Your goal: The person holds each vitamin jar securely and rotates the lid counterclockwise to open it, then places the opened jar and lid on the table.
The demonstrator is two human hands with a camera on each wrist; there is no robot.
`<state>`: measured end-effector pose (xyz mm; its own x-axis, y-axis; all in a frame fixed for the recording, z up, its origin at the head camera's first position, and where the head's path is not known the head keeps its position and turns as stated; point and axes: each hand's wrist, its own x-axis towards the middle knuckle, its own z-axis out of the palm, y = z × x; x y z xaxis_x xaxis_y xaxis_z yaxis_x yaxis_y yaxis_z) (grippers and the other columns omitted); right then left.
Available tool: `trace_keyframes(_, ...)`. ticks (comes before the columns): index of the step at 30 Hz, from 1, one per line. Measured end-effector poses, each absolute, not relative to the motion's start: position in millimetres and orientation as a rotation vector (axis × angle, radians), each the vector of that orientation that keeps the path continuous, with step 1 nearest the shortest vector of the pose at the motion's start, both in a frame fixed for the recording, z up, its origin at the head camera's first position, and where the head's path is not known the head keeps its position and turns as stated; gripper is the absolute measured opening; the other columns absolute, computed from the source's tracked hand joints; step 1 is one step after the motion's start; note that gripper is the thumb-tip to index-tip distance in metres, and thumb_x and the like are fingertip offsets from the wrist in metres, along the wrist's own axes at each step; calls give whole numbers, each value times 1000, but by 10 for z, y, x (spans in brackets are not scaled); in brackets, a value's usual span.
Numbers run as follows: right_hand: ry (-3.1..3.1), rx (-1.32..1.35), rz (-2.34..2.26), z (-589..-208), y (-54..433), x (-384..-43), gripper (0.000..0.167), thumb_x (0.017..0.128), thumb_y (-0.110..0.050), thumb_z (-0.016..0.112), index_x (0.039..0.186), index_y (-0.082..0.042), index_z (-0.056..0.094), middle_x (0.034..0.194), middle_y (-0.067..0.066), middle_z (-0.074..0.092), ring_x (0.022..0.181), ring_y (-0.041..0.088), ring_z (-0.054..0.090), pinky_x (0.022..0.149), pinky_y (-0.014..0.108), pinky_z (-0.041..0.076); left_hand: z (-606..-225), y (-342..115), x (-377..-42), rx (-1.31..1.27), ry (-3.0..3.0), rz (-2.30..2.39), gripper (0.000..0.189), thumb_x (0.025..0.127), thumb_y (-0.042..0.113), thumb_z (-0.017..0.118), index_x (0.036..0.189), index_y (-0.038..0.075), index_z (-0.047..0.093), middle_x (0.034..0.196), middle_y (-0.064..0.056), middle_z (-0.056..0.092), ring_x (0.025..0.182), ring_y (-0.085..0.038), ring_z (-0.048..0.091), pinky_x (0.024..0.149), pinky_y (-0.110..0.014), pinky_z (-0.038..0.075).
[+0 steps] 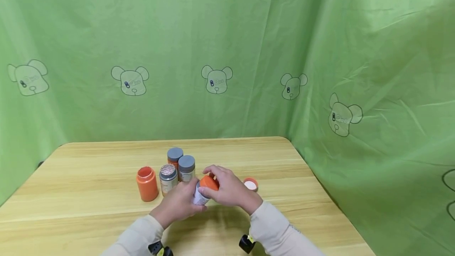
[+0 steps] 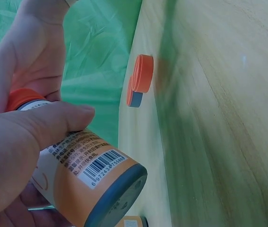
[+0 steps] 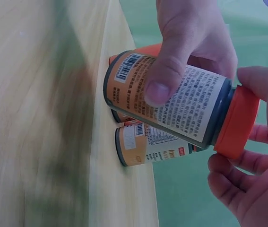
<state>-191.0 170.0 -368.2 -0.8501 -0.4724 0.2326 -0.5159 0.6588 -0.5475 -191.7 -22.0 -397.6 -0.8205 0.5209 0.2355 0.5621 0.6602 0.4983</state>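
A dark grey bottle with an orange-and-white printed label (image 3: 171,101) is tilted in the air above the table, an orange cap (image 3: 237,122) on its top. My left hand (image 1: 179,202) grips the bottle's body, the thumb lying across the label. On the cap, my right hand (image 1: 231,187) holds the rim between thumb and fingers. The bottle's base and barcode face the left wrist camera. Part of the cap is hidden by the right hand in the head view.
Left of the hands stand an open orange jar (image 1: 147,185), a grey jar with a foil-sealed mouth (image 1: 168,177), a grey-capped jar (image 1: 187,165) and an orange jar with a grey cap (image 1: 175,155). Loose orange lids (image 2: 144,73) lie right on the wooden table (image 1: 305,216). Green curtains (image 1: 177,106) surround it.
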Motion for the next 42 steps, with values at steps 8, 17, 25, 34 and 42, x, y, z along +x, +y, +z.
trace_keyframes(8,-2789,951,979,-3639,1728,-1889,49,86,-25,68,130,-11,50,113,-1,56,97,12,55,80,26,49,-3973,-212,-1911,-926,-2784,-897,53,69,29,86,105,4,56,79,-1,59,65,-12,55,57,-30,48)
trace_keyframes(17,-2869,846,833,-3638,1721,-1888,56,92,-49,60,132,-11,49,112,5,59,93,15,57,77,29,50,-3973,-213,-1897,-917,-2813,-881,55,68,31,86,105,4,55,78,-2,59,64,-12,56,55,-30,48)
trace_keyframes(25,-2906,874,858,-3612,1733,-1891,55,91,-39,63,136,-14,44,114,5,58,91,11,56,74,26,49,-3973,-210,-1895,-938,-2801,-883,56,68,31,87,105,4,56,80,-2,60,66,-12,57,57,-30,49)
trace_keyframes(34,-2903,926,847,-3598,1744,-1876,57,91,-36,64,138,-11,42,118,6,56,100,15,56,81,28,49,-3993,-205,-1904,-932,-2805,-883,58,68,33,87,107,5,55,82,-2,60,68,-12,57,59,-31,49)
trace_keyframes(42,-2942,866,811,-3599,1738,-1889,52,93,-44,60,133,-15,47,99,-2,57,83,11,55,72,27,48,-3990,-196,-1908,-925,-2822,-884,58,68,32,87,107,5,55,82,-2,60,67,-12,57,58,-30,49)
